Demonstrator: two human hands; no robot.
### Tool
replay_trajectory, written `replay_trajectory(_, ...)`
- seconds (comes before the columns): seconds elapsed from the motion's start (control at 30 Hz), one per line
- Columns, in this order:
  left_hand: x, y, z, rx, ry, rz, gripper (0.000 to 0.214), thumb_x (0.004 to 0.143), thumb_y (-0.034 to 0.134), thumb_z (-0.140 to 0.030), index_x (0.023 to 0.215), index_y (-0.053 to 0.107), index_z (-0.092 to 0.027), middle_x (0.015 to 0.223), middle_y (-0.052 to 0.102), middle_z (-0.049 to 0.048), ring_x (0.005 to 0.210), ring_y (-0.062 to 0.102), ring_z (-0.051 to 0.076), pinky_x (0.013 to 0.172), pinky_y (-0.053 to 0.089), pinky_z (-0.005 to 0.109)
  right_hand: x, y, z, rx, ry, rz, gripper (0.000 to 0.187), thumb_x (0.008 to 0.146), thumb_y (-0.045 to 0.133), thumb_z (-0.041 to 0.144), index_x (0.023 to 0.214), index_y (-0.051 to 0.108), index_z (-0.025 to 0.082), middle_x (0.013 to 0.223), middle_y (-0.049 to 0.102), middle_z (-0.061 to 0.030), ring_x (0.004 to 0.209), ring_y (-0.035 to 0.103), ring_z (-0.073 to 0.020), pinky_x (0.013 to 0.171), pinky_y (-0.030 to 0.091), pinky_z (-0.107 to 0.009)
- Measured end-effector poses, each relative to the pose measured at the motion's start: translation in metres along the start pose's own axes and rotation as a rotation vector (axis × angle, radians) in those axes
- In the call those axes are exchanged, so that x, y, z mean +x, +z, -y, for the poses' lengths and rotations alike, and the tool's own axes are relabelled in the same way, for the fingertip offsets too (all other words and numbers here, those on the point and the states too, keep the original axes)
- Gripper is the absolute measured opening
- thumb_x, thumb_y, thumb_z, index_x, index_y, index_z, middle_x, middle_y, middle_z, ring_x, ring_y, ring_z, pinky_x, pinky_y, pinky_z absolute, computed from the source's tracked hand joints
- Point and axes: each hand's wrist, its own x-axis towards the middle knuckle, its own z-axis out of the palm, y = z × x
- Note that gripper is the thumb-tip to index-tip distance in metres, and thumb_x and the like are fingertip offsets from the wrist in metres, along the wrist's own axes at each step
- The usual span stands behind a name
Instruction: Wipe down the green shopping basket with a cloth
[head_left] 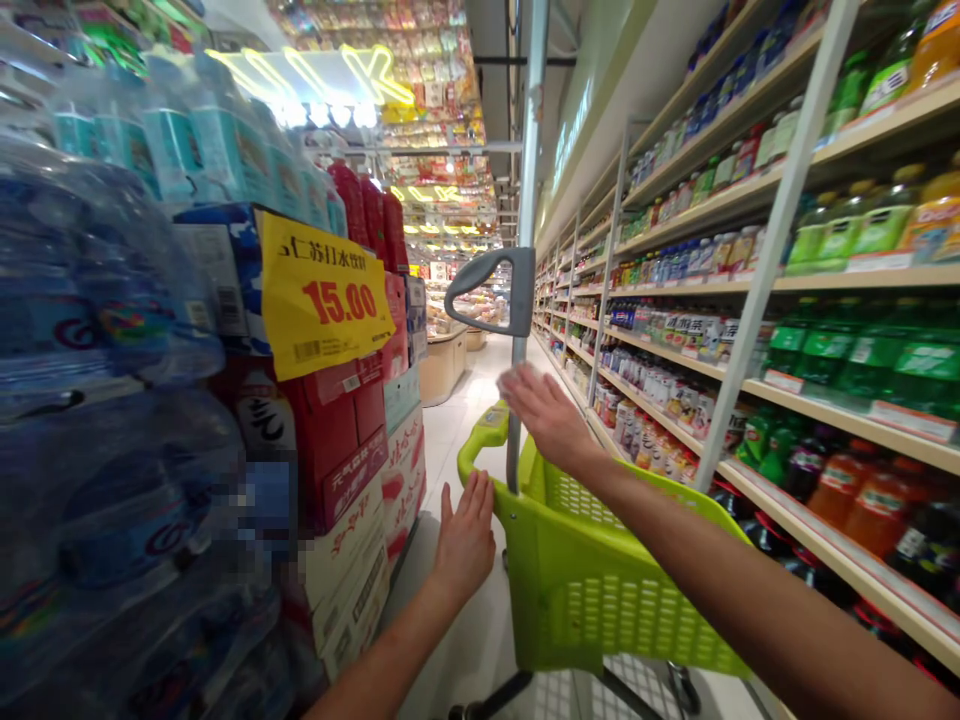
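A lime-green plastic shopping basket (592,580) on wheels stands in a supermarket aisle right in front of me. A grey pull handle (491,290) rises from it on a metal pole (512,440). My left hand (466,540) lies flat with straight fingers against the basket's left rim, holding nothing. My right hand (544,410) is stretched out open beside the pole, just below the grey handle, fingers spread and pointing left.
On the left is a tall stack of shrink-wrapped water bottles (90,400) and red drink cartons (345,430) with a yellow 15.00 price sign (322,295). Shelves (825,400) of bottled drinks line the right. The tiled aisle floor (457,420) runs ahead between them.
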Motion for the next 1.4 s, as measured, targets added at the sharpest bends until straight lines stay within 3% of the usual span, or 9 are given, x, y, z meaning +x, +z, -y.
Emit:
replay_trajectory(0.17, 0.000, 0.002, 0.001, 0.006, 0.006, -0.005, 0.061, 0.075, 0.040, -0.025, 0.134, 0.030, -0.010, 0.142, 0.027, 0.0106, 0.132, 0.019, 0.026, 0.105, 0.012, 0.052, 0.034, -0.012, -0.018, 0.006, 0.148, -0.092, 0.044, 0.085, 0.033, 0.008, 0.128, 0.041, 0.012, 0.137, 0.037, -0.0082, 0.133, 0.013, -0.0234, 0.106, 0.022, -0.046)
replay_trajectory(0.3, -0.001, -0.002, 0.001, -0.050, 0.015, 0.006, 0.061, 0.075, 0.040, -0.023, 0.133, 0.030, -0.009, 0.142, 0.027, 0.0109, 0.132, 0.021, 0.025, 0.105, 0.011, 0.054, -0.059, 0.023, 0.043, 0.125, 0.018, -0.001, 0.048, 0.080, 0.032, 0.001, 0.126, 0.043, 0.011, 0.134, 0.042, -0.0083, 0.133, 0.012, -0.0223, 0.104, 0.029, -0.043)
replay_trajectory(0.43, -0.002, -0.006, -0.001, -0.069, 0.014, 0.018, 0.061, 0.075, 0.040, -0.022, 0.133, 0.029, -0.007, 0.143, 0.024, 0.0117, 0.132, 0.019, 0.025, 0.105, 0.011, 0.054, -0.177, 0.062, 0.130, 0.207, 0.136, 0.069, 0.043, 0.083, 0.034, 0.004, 0.123, 0.047, 0.013, 0.130, 0.047, -0.0083, 0.131, 0.023, -0.0222, 0.101, 0.035, -0.044)
replay_trajectory(0.57, -0.003, -0.006, -0.001, -0.067, 0.017, 0.015, 0.063, 0.073, 0.040, -0.019, 0.134, 0.028, -0.006, 0.143, 0.024, 0.0126, 0.133, 0.017, 0.025, 0.105, 0.010, 0.054, -0.226, 0.071, 0.176, 0.316, 0.156, 0.146, 0.043, 0.083, 0.033, 0.004, 0.121, 0.050, 0.017, 0.121, 0.055, -0.0058, 0.123, 0.037, -0.0156, 0.100, 0.039, -0.037)
replay_trajectory(0.8, -0.005, -0.005, -0.003, -0.043, 0.008, 0.027, 0.063, 0.074, 0.039, -0.020, 0.134, 0.025, -0.008, 0.144, 0.021, 0.0118, 0.134, 0.014, 0.024, 0.105, 0.009, 0.055, -0.164, 0.053, 0.140, 0.352, 0.296, 0.012, 0.042, 0.085, 0.033, 0.005, 0.122, 0.048, 0.017, 0.129, 0.047, -0.0087, 0.130, 0.024, -0.0211, 0.100, 0.037, -0.046)
replay_trajectory(0.97, -0.007, -0.005, -0.001, -0.041, 0.031, 0.019, 0.065, 0.074, 0.041, -0.022, 0.135, 0.023, -0.007, 0.145, 0.019, 0.0125, 0.134, 0.013, 0.025, 0.105, 0.008, 0.057, -0.210, 0.062, 0.158, 0.421, 0.133, 0.005, 0.038, 0.087, 0.035, 0.009, 0.119, 0.050, 0.021, 0.120, 0.056, -0.0037, 0.128, 0.030, -0.0128, 0.099, 0.040, -0.033)
replay_trajectory(1.07, -0.008, -0.004, -0.002, -0.061, 0.024, 0.002, 0.065, 0.074, 0.040, -0.022, 0.135, 0.023, -0.006, 0.145, 0.018, 0.0132, 0.134, 0.012, 0.025, 0.104, 0.010, 0.057, -0.217, 0.055, 0.149, 0.438, 0.187, -0.033, 0.037, 0.086, 0.036, 0.008, 0.118, 0.051, 0.020, 0.123, 0.054, -0.0048, 0.127, 0.031, -0.0160, 0.100, 0.040, -0.038)
replay_trajectory(1.23, -0.008, 0.002, -0.029, -0.090, 0.155, -0.034, 0.063, 0.077, 0.038, -0.021, 0.136, 0.022, -0.008, 0.146, 0.016, 0.0116, 0.135, 0.006, 0.023, 0.106, 0.008, 0.055, -0.198, 0.040, 0.107, 0.324, 0.357, -0.049, 0.047, 0.083, 0.032, 0.002, 0.125, 0.046, 0.019, 0.132, 0.044, -0.0076, 0.129, 0.026, -0.0220, 0.104, 0.031, -0.048)
replay_trajectory(1.4, -0.009, 0.014, -0.056, -0.076, 0.297, 0.040, 0.063, 0.080, 0.037, -0.028, 0.136, 0.019, -0.006, 0.146, 0.015, 0.0122, 0.135, 0.004, 0.023, 0.106, 0.008, 0.053, -0.252, 0.045, 0.127, 0.348, 0.238, 0.035, 0.043, 0.085, 0.035, 0.006, 0.125, 0.046, 0.019, 0.123, 0.053, -0.0057, 0.129, 0.025, -0.0156, 0.101, 0.038, -0.037)
